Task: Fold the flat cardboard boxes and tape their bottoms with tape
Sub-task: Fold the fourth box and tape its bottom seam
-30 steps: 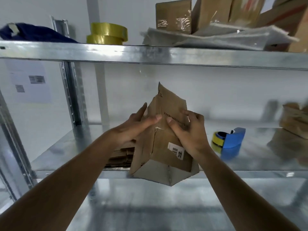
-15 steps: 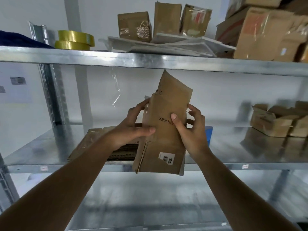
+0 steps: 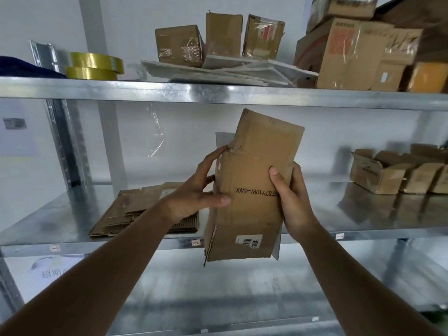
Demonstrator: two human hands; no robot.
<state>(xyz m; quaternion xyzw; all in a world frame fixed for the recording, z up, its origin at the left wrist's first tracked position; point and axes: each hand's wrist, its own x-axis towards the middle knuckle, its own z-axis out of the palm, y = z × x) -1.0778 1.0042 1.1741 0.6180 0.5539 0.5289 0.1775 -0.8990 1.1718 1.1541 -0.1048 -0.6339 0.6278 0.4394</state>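
Observation:
A brown cardboard box [image 3: 252,180], partly opened and upright, hangs in the air in front of the middle shelf. My left hand [image 3: 194,192] grips its left edge, thumb on the printed front face. Gripping the right edge is my right hand [image 3: 291,197], its thumb also on the front. A barcode label sits on the lower flap. Behind my left arm, a stack of flat cardboard boxes [image 3: 135,209] lies on the middle shelf [image 3: 363,221]. Two yellow tape rolls [image 3: 94,66] rest on the top shelf. The blue tape dispenser is hidden behind the box.
Several folded small boxes [image 3: 397,173] stand at the right of the middle shelf. The top shelf [image 3: 218,93] carries taped boxes [image 3: 179,44], white sheets and larger cartons [image 3: 354,52]. A clear tape strip [image 3: 155,134] hangs under it. A steel upright [image 3: 63,141] stands at left.
The box was lifted and turned upright, its open bottom no longer facing me. The view swung right, and the blue dispenser went out of sight behind the box.

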